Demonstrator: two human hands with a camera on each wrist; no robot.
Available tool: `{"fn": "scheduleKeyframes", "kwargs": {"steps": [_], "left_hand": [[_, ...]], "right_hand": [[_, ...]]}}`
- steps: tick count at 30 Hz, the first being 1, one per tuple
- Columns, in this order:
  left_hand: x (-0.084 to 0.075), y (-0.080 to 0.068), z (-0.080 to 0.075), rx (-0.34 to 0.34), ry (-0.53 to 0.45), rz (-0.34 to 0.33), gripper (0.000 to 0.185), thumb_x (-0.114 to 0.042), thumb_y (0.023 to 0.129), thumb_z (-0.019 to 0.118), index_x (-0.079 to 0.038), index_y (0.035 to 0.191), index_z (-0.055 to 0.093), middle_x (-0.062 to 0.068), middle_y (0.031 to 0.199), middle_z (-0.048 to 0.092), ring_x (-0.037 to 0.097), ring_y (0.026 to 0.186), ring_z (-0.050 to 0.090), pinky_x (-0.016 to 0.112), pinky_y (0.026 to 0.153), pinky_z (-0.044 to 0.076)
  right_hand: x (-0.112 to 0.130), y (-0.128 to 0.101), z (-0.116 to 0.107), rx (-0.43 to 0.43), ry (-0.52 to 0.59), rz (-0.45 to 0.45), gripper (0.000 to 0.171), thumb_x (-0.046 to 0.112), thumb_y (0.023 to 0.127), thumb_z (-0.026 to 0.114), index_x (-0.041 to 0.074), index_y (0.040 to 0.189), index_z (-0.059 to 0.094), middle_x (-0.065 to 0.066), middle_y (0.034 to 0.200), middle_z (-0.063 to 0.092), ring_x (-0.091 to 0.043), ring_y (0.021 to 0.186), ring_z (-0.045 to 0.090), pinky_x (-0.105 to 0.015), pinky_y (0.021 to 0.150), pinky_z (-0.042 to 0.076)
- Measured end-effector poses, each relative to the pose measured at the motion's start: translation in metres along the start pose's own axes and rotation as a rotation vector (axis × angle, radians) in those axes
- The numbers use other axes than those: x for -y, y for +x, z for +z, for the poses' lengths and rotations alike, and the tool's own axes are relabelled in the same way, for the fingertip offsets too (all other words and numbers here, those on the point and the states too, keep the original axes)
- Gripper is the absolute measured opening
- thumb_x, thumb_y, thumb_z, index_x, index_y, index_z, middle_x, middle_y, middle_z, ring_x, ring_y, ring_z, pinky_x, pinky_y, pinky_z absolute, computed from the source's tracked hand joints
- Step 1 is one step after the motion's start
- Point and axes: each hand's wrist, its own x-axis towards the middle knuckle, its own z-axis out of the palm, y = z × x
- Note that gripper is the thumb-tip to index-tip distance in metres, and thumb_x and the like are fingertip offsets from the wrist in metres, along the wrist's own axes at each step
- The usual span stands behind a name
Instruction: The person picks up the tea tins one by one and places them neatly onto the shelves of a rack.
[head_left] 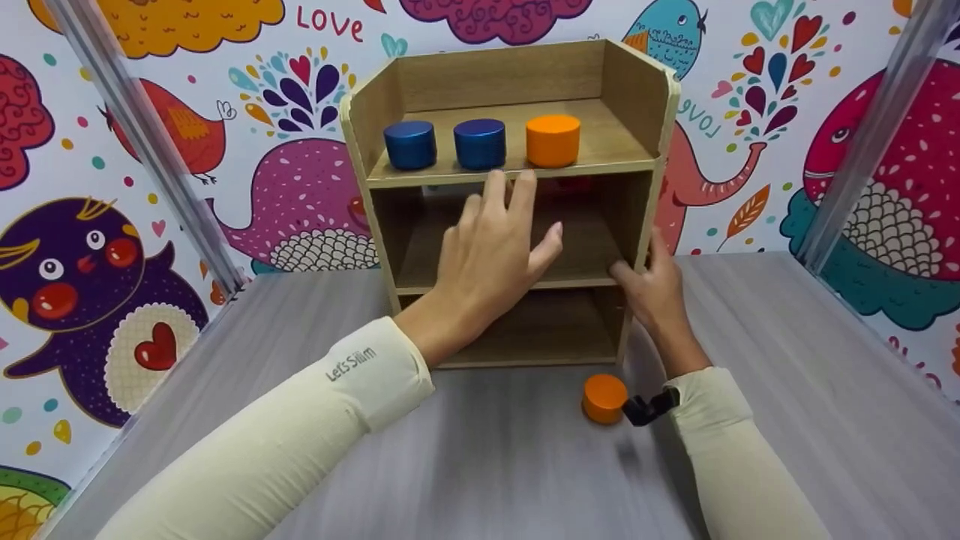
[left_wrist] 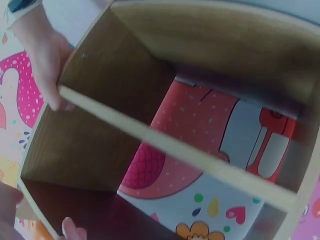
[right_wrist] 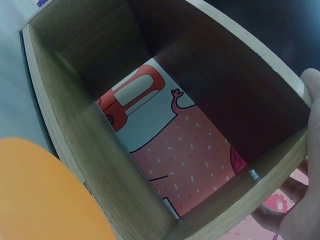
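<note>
At frame centre, the small three-tier wooden shelf unit (head_left: 510,202) is steadied at its right side panel by the curled fingers of the right hand (head_left: 652,285), while the left hand (head_left: 491,251) is held spread, empty, before the middle shelf. An orange cylindrical block (head_left: 604,398) lies on the grey tabletop (head_left: 787,360), lower centre.

Grey table (head_left: 787,420) under wooden shelf (head_left: 637,90), orange cylinder (head_left: 604,398)

The person is wearing long cream sleeves (head_left: 300,427) reaching to both wrists; the left one is showing small grey lettering (head_left: 350,364), and a black strap (head_left: 646,407) is circling the right wrist.
</note>
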Motion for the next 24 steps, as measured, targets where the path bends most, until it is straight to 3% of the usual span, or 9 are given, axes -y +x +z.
{"fn": "scheduleKeyframes", "kwargs": {"steps": [11, 18, 24], "left_hand": [[0.006, -0.036, 0.028, 0.071, 0.023, 0.063, 0.05, -0.048, 0.098, 0.059, -0.013, 0.133, 0.055, 0.01, 0.112, 0.059, 0.023, 0.081, 0.057, 0.036, 0.066, 0.057], [0.007, -0.059, 0.052, 0.097, 0.109, 0.129, 0.047, -0.05, 0.097, 0.059, -0.015, 0.127, 0.06, 0.007, 0.11, 0.064, 0.027, 0.093, 0.062, 0.046, 0.074, 0.054], [0.007, -0.079, 0.073, 0.186, 0.102, 0.193, 0.047, -0.052, 0.097, 0.059, -0.018, 0.129, 0.062, 0.007, 0.12, 0.067, 0.03, 0.106, 0.064, 0.053, 0.086, 0.054]], "right_hand": [[0.0, 0.0, 0.0, 0.003, 0.002, 0.015, 0.062, 0.024, 0.091, 0.063, 0.021, 0.15, 0.042, -0.013, 0.14, 0.055, -0.032, 0.123, 0.054, -0.056, 0.11, 0.042], [0.001, 0.0, -0.001, 0.003, -0.005, 0.022, 0.063, 0.024, 0.092, 0.064, 0.024, 0.15, 0.041, -0.013, 0.14, 0.055, -0.032, 0.122, 0.055, -0.056, 0.109, 0.042], [-0.001, 0.0, 0.0, -0.004, -0.012, 0.023, 0.062, 0.024, 0.092, 0.064, 0.024, 0.15, 0.042, -0.014, 0.139, 0.056, -0.033, 0.122, 0.055, -0.057, 0.108, 0.043]]}}
